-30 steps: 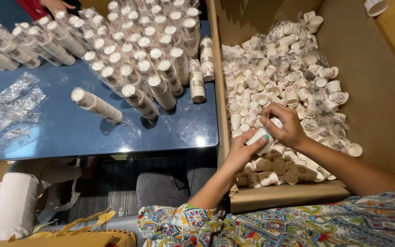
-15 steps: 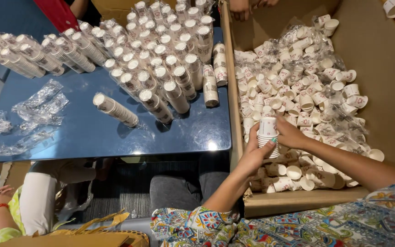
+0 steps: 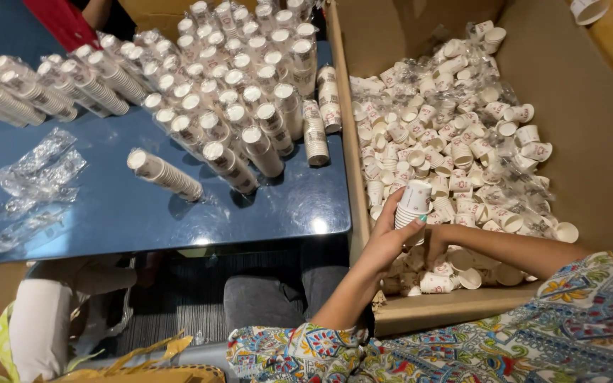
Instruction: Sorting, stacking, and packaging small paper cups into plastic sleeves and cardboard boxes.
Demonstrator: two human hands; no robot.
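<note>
Two hands at a box of paper cups.
Left hand grips a small cup stack over the cardboard box; right hand half hidden, grip unclear.

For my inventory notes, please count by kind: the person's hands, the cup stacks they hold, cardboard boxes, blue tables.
hands: 2, left hand, right hand
held cup stack: 1
cardboard box: 1
blue table: 1
Total: 5

brown cardboard box beside clear wrappers.
</note>
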